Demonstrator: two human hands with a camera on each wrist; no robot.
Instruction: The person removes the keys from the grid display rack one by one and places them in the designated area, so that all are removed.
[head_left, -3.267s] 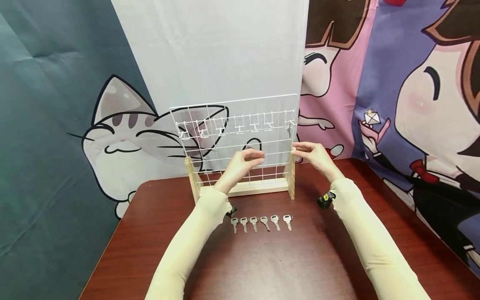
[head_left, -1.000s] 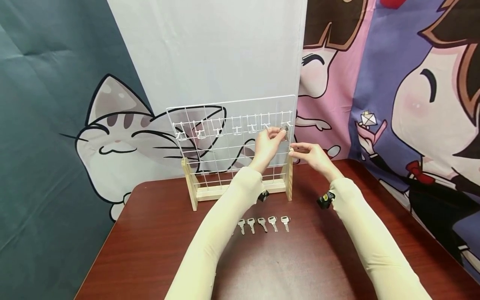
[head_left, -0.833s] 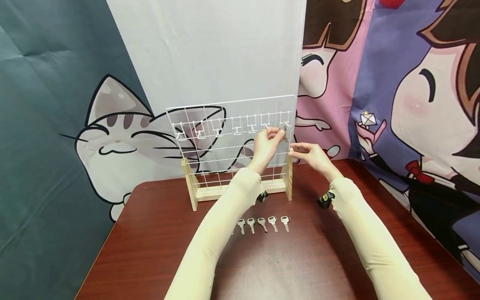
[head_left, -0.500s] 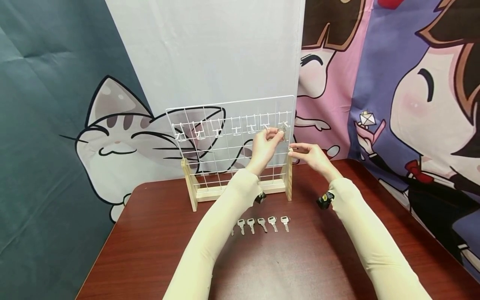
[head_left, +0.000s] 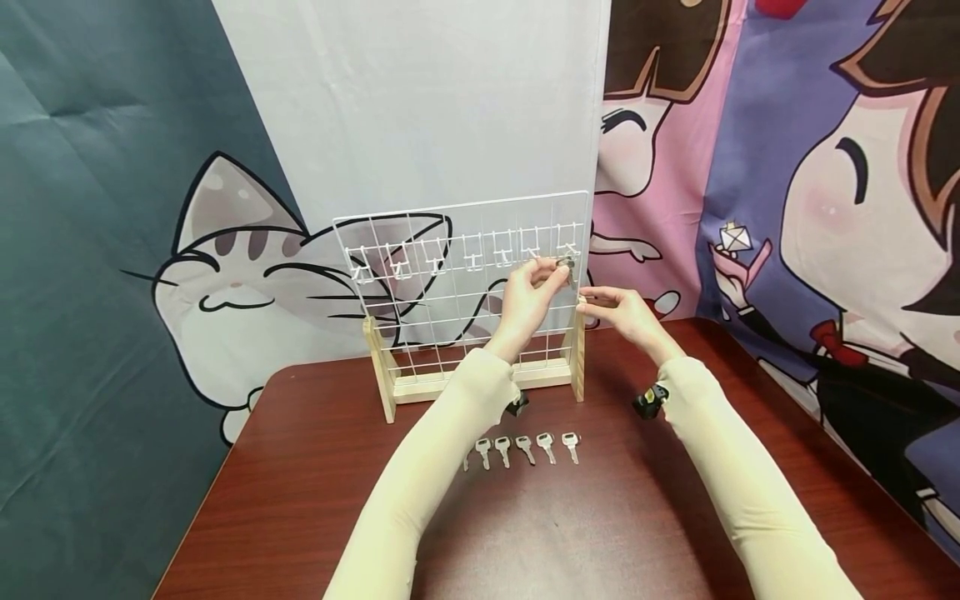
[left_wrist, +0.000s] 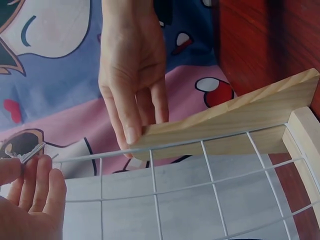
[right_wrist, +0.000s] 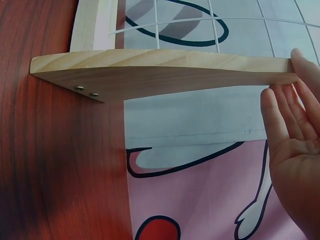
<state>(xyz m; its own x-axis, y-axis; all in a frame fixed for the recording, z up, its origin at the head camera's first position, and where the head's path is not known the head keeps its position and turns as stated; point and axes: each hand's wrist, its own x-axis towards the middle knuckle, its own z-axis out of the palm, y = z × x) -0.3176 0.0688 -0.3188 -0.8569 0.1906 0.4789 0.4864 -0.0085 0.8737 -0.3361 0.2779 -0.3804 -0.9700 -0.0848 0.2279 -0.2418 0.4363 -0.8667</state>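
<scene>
My left hand [head_left: 525, 298] pinches a metal key [head_left: 568, 267] between thumb and fingers, just below the rightmost white hook [head_left: 567, 248] of a wire grid rack [head_left: 461, 205]. Whether the key still touches that hook cannot be made out. In the left wrist view the held key [left_wrist: 32, 152] shows as a small bright piece above the fingertips. My right hand [head_left: 628, 317] holds the top end of the rack's right wooden upright [head_left: 580, 358]. The right wrist view has the thumb on one side of this upright [right_wrist: 165, 61] and the fingers on the other.
A row of several keys [head_left: 524, 448] lies on the red-brown table [head_left: 300, 500] in front of the rack, its left end partly behind the left sleeve [head_left: 427, 467]. Several white hooks [head_left: 473, 262] line the upper grid. A printed cloth [head_left: 465, 100] hangs behind.
The left hand has come up and right from mid-grid and taken hold of the key that hung on the rightmost hook. Lately it shifts only slightly. The right hand stays on the upright.
</scene>
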